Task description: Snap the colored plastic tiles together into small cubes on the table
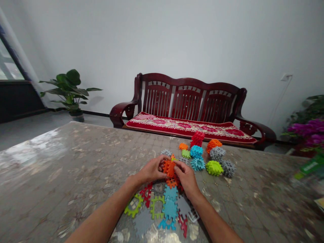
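Your left hand [153,168] and right hand [186,176]: grip clamped on orange tooth-edged plastic tile [168,168] | tile between them, over brown floral-patterned bench [83,165] | flat light-blue toothed tiles [169,207] nearer you

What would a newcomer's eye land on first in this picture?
Probably the dark red bench with its red patterned cushion, against the pale wall. Next, the orange toy piece at the table's middle, between the left hand's grip and the right hand's grip, with colorful flat pieces nearer the camera and bright stacks beyond, to the right.
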Demonstrator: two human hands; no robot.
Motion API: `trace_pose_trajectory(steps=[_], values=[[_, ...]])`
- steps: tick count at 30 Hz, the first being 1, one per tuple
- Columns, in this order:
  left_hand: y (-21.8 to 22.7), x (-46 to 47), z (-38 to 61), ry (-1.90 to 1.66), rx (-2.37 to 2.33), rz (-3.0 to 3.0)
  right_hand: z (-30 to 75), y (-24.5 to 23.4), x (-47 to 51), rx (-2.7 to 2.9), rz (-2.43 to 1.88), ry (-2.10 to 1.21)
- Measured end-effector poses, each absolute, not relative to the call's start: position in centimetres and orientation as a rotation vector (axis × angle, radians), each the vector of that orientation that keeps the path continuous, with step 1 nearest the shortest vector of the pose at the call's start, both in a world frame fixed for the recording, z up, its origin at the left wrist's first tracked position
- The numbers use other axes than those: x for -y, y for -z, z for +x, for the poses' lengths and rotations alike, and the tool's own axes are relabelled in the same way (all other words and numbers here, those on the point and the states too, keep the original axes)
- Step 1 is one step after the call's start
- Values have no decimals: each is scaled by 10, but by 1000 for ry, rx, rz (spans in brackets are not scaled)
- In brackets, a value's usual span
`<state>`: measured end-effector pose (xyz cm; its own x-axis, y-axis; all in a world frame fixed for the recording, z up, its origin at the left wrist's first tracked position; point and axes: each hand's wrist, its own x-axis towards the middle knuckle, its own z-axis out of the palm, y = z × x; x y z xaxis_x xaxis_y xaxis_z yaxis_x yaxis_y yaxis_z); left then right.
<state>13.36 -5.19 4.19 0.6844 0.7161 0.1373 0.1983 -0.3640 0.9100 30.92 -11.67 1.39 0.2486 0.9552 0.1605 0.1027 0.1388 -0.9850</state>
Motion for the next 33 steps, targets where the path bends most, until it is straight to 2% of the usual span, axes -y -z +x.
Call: trace_pose_trajectory(steps=[5, 15, 21, 25, 33], values=[[-39, 54, 136, -649, -673, 1813, 308, -20, 120, 1042, -1209, -976], [-37, 53, 135, -562, -594, 1742, 323, -29, 127, 990, -1260, -950], [-25, 26, 121, -921, -860, 1740, 376, -32, 131, 965, -1491, -657], [-14, 8, 103, -1130, -1077, 1764, 402, -25, 145, 944, -1581, -646], [-3, -4, 86, -1105, -1294, 1793, 420, -5, 168, 1101, -1808, -397]])
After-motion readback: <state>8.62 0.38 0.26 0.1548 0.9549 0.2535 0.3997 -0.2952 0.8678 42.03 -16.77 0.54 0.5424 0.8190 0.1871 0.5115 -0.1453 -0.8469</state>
